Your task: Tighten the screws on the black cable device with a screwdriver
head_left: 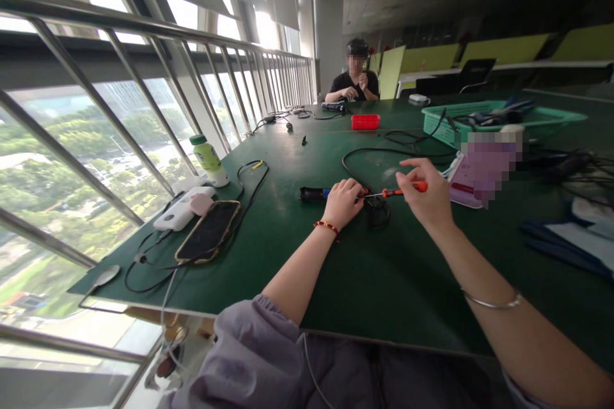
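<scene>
My left hand (341,199) is wrapped over a black and blue corded tool (314,193) lying on the green table, and covers its middle. The dark end sticks out to the left of the fingers. My right hand (425,195) holds an orange-handled screwdriver (392,192) between thumb and fingers. Its thin metal shaft points left and reaches the tool's right end, beside my left fingertips. Whether the tip sits in a screw is too small to tell. A black cord (378,211) is bunched just below the shaft.
Left on the table (268,268) are a phone (208,232), a white power bank (180,211), cables and a green bottle (210,161). A red box (365,122) stands ahead. On the right are a teal basket (439,129) and a purple package (472,179). A person (354,80) sits opposite.
</scene>
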### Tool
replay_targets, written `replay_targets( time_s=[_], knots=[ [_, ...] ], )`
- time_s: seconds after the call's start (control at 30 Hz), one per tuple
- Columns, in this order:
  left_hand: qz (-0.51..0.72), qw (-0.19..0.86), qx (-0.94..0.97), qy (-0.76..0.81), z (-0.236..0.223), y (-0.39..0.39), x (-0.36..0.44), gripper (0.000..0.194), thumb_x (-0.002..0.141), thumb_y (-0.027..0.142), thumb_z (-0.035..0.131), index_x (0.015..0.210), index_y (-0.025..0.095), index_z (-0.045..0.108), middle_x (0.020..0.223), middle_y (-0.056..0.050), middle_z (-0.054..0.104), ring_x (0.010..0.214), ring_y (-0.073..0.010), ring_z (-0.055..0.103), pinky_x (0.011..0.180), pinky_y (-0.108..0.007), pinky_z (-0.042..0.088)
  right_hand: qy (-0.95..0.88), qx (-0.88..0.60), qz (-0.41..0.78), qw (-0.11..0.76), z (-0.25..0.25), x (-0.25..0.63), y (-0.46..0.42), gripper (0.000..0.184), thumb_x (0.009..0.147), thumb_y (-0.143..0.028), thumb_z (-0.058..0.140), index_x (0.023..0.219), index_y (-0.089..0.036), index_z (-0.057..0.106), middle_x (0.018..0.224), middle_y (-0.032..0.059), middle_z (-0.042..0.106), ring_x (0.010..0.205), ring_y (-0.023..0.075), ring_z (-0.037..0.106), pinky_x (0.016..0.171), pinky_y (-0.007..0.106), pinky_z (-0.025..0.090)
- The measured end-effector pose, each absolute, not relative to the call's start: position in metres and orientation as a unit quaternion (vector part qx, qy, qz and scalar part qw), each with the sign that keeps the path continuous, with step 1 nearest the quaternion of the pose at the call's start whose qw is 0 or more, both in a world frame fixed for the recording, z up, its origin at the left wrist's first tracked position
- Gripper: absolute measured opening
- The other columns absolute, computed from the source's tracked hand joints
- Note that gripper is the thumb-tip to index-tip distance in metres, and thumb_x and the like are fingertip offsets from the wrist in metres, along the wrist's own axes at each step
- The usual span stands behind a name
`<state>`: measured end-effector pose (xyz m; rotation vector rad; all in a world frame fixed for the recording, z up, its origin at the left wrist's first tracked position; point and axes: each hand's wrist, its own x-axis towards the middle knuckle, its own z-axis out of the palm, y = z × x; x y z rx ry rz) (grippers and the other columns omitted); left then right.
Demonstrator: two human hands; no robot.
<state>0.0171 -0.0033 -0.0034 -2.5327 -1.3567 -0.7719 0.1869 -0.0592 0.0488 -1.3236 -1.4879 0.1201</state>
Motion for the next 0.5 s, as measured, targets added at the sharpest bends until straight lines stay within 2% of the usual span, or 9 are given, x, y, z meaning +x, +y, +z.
replay_targets(
  time_s=[0.13,0.23,0.3,0.37,0.43,0.5],
  knots=[
    [-0.257,0.091,-0.847,-0.457,-0.0031,-0.0039,0.0174,0.007,0.084,0.022,0.055,0.090,0.020,0.059,0.098,-0.003,0.059,0.094,-0.0191,0.052,0.083,-0.031,0.041,-0.633,-0.576,0.049,0.515,0.0502,0.1864,-0.0597,0.026,0.082,-0.040,0.047,0.075,-0.021,0.063,0.051,-0.0008,0.052,0.054,0.0166,0.052,0.056,0.028,0.039],
    [-0.256,0.097,-0.845,-0.459,-0.0027,-0.0044,0.0175,0.006,0.084,0.022,0.055,0.088,0.020,0.059,0.097,-0.003,0.060,0.093,-0.0190,0.053,0.083,-0.030,0.041,-0.656,-0.527,0.060,0.536,0.0497,0.1859,-0.0588,0.020,0.078,-0.034,0.054,0.090,-0.021,0.063,0.060,-0.0020,0.053,0.056,0.0148,0.052,0.059,0.027,0.041],
    [-0.256,0.099,-0.844,-0.461,-0.0027,-0.0045,0.0174,0.005,0.084,0.022,0.055,0.088,0.020,0.058,0.097,-0.003,0.060,0.093,-0.0191,0.053,0.082,-0.030,0.041,-0.660,-0.499,0.065,0.557,0.0489,0.1858,-0.0581,0.033,0.074,-0.031,0.059,0.105,-0.021,0.058,0.068,-0.0018,0.055,0.059,0.0144,0.053,0.060,0.027,0.043],
    [-0.258,0.099,-0.845,-0.458,-0.0028,-0.0043,0.0172,0.005,0.084,0.022,0.056,0.088,0.020,0.058,0.097,-0.003,0.060,0.093,-0.0192,0.053,0.082,-0.030,0.041,-0.654,-0.506,0.062,0.559,0.0485,0.1857,-0.0583,0.041,0.073,-0.032,0.060,0.111,-0.021,0.055,0.071,-0.0013,0.056,0.061,0.0151,0.055,0.061,0.028,0.044],
    [-0.260,0.097,-0.847,-0.454,-0.0029,-0.0042,0.0171,0.006,0.084,0.023,0.056,0.088,0.020,0.058,0.098,-0.003,0.060,0.093,-0.0191,0.053,0.082,-0.030,0.041,-0.648,-0.537,0.057,0.536,0.0490,0.1853,-0.0598,0.033,0.075,-0.037,0.058,0.104,-0.022,0.058,0.063,-0.0025,0.055,0.058,0.0158,0.054,0.062,0.029,0.044],
    [-0.260,0.095,-0.847,-0.454,-0.0029,-0.0043,0.0172,0.006,0.084,0.022,0.056,0.089,0.020,0.058,0.098,-0.003,0.060,0.093,-0.0190,0.053,0.082,-0.030,0.041,-0.646,-0.560,0.054,0.516,0.0502,0.1843,-0.0618,0.023,0.078,-0.042,0.055,0.088,-0.022,0.062,0.056,-0.0024,0.054,0.056,0.0165,0.054,0.063,0.030,0.043]
  ],
)
